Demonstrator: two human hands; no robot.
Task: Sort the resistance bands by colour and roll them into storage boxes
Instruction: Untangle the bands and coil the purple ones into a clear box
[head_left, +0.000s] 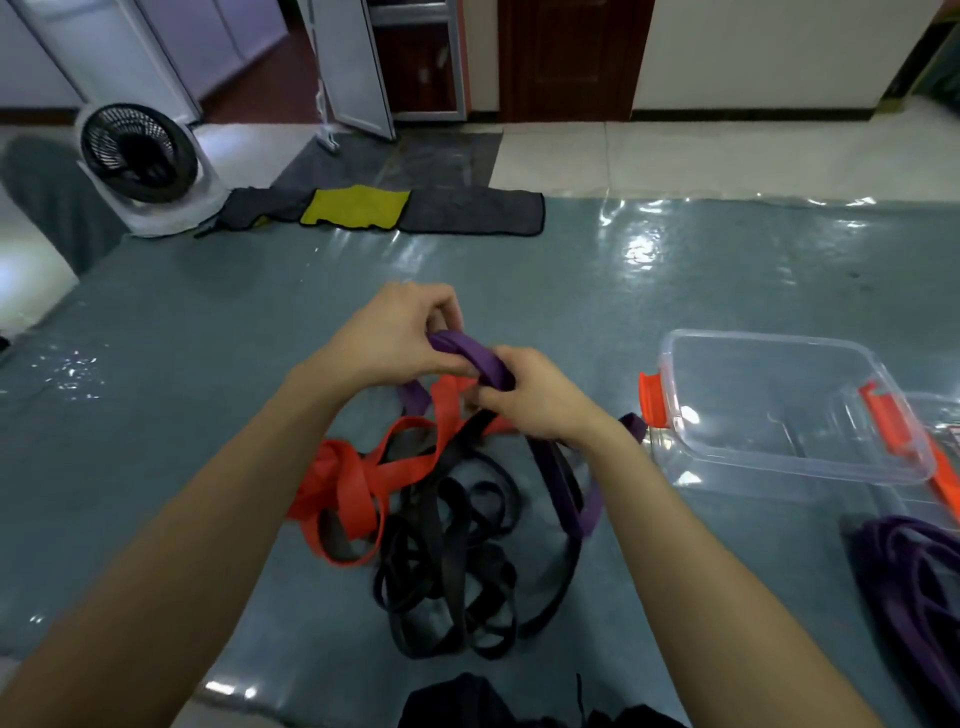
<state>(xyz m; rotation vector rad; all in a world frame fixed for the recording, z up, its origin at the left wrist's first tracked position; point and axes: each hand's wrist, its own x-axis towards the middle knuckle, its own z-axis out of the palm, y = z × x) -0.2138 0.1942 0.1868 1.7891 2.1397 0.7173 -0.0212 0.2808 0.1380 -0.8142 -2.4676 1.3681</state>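
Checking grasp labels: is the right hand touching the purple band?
Touching. The head view shows the right hand with fingers closed around the purple band, and the left hand pinching its other end.

Two hands, the left hand (387, 332) and the right hand (535, 392), share one purple band (470, 356). Three tangles lie on the table: orange bands (353, 480), black bands (452, 561), purple bands (914, 566). One clear storage box (779, 410), one fan (137, 156).
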